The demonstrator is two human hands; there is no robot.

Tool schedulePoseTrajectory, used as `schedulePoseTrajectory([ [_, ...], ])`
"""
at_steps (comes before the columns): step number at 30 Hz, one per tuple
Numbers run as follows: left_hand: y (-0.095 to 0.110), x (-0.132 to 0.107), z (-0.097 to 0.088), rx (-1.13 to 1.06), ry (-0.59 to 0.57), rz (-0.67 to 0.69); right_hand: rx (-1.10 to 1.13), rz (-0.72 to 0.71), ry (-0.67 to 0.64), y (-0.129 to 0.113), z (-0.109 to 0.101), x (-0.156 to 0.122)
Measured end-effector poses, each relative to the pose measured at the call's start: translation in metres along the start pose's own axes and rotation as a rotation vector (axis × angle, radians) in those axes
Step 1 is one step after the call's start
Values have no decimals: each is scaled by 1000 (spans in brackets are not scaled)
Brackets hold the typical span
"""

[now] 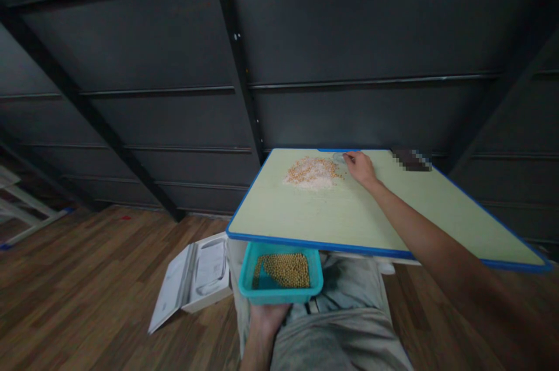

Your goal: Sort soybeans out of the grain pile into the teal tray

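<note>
Over my lap is a teal plastic tray [245, 278] with round tan beans [288, 269] heaped toward its right side. My left hand [268, 315] grips the tray from below at its near edge, and the tray hides the fingers. On the pale green tabletop [279, 214] lies a spread pile of orange-yellow grains mixed with white grains [312, 173]. My right hand [361, 168] reaches across to the pile's right side, fingers pinched at a small clear dish [338, 157]. The dish's contents are too small to make out.
At the table's far right edge lies a dark object [414, 160], partly pixelated. An open white box [209, 266] sits on the wooden floor [109, 283] left of my legs. A dark panelled wall [349, 27] rises behind the table. White metal legs [26, 214] stand far left.
</note>
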State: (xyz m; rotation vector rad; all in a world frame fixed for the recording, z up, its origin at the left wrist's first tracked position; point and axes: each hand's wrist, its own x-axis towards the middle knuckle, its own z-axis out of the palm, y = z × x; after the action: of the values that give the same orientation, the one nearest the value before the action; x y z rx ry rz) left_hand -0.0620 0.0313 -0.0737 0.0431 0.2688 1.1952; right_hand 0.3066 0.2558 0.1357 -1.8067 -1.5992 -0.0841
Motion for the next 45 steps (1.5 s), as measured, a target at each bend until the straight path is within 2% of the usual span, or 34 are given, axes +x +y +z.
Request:
schedulePoseTrajectory([
  [6, -5, -3, 15, 27, -50, 31, 2, 19, 18, 11, -1, 4],
  [13, -4, 5, 3, -76, -164, -27, 32, 54, -12, 21, 13, 34],
  [21, -6, 5, -1, -79, -20, 24, 121, -41, -65, 23, 38, 64],
  [24, -7, 4, -5, -88, -34, 28, 145, -94, -90, 24, 41, 70],
  [30, -9, 5, -6, -113, -149, 30, 168, -212, -143, 30, 35, 71],
  [39, -10, 0, 13, -63, -157, 7, 112, -324, -188, 28, 23, 62],
  [45, -9, 2, 1, -63, -146, -3, 71, -373, -210, 27, 11, 45],
])
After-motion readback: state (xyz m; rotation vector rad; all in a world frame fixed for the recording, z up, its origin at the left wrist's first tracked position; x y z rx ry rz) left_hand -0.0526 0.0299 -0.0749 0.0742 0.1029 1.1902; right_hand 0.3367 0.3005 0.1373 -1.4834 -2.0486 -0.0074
